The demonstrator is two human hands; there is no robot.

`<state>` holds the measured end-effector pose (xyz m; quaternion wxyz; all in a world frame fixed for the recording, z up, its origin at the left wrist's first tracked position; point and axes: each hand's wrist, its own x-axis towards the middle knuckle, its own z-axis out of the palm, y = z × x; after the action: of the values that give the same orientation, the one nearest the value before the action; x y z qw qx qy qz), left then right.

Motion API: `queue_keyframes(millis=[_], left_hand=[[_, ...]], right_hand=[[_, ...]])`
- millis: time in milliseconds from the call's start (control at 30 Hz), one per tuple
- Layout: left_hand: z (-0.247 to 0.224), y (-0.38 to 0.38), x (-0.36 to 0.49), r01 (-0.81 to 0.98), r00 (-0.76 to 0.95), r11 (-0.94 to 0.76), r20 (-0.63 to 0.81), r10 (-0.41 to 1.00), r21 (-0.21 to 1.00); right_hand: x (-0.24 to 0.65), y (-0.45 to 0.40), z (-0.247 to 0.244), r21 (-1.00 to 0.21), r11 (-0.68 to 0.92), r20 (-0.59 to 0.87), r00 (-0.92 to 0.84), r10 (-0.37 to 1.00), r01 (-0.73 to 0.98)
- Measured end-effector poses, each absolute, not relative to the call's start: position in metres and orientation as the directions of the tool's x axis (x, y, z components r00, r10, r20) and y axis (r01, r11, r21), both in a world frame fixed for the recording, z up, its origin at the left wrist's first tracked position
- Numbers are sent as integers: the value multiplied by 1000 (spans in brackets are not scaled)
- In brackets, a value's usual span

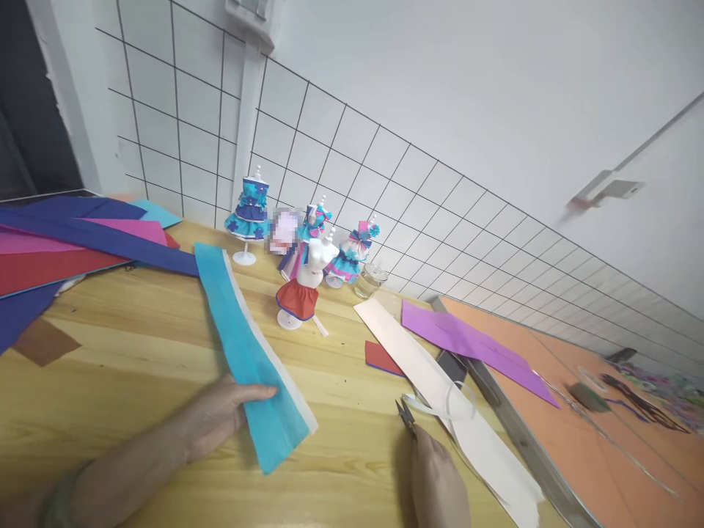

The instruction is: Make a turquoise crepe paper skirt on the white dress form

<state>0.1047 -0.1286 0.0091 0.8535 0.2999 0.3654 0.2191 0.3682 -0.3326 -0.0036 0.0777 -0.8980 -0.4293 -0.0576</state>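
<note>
My left hand (220, 414) is closed on a turquoise fabric strip (242, 337) with a white band along its right edge. The thumb lies on top of the strip, and its far end reaches up toward the back of the table. In my right hand (437, 477) are small dark snips (405, 416), their two pointed blades spread a little; the handles are hidden in the fist. A loop of thin white ribbon (459, 402) lies just beyond them, on a long cream fabric strip (429, 367).
Several miniature dress forms stand at the back, one in a red skirt (298, 298), beside a glass jar (371, 280). Coloured sheets (82, 238) are piled at left. A purple strip (467, 337) crosses the metal edge of an orange surface (572, 425) at right.
</note>
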Motion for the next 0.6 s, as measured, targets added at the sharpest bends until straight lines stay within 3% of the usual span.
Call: queue_keyframes(millis=[100,200,267,300,433,500,600], left_hand=[[9,-126,104,-174,616,698,-476,628,695],[8,-123,102,-230,591,659,-435,679,716],[8,-121,99,-266,587,640,-406,701,721],[8,-120,98,-288,583,631,-390,712,720],[10,-118,94,-346,566,598,-347,748,723],[13,-118,93,-338,568,596,-348,746,728],[18,-120,93,-324,574,599,-351,740,732]], right_hand=[[364,-330,-8,-188,-642,145,667,731,744],[352,-318,-10,-607,-533,127,734,668,590],[336,-305,-9,-889,-287,99,761,641,357],[327,-297,-8,-959,-200,31,771,636,203],[288,-262,2,-935,-209,-341,564,752,-286],[274,-244,6,-920,-235,-360,438,824,-314],[262,-221,9,-933,-284,-338,272,901,-219]])
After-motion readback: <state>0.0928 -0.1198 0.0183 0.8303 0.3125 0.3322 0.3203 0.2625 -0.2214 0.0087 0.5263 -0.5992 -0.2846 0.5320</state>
